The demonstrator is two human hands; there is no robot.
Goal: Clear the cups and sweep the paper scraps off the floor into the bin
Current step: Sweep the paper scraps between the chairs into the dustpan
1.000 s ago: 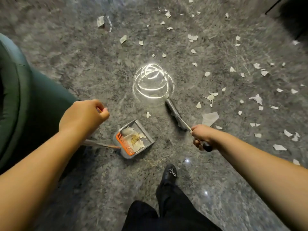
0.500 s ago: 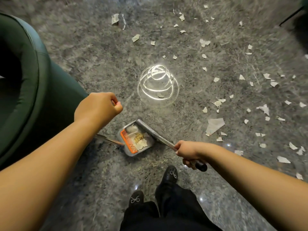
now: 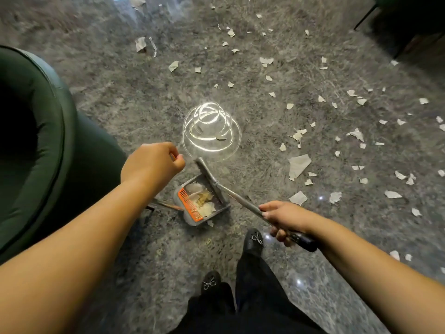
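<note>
Underfoot, paper scraps (image 3: 298, 165): many pale torn pieces scattered over the grey stone floor (image 3: 96, 97), thickest ahead and to the right. Some already lie heaped in the dustpan (image 3: 204, 201), a grey tray with an orange comb edge, resting on the floor just ahead of the feet. Broom (image 3: 209, 174): head set across the dustpan's open mouth, shaft slanting back to the right hand (image 3: 284, 218), which grips it near the black end. Left hand (image 3: 151, 162): fist curled round the top of the dustpan's long handle. Black shoes (image 3: 254, 239) with bow trim, dark trousers below. Green armchair (image 3: 36, 141) at left. Bright looped light reflection (image 3: 209, 128) on the floor beyond the dustpan.
</note>
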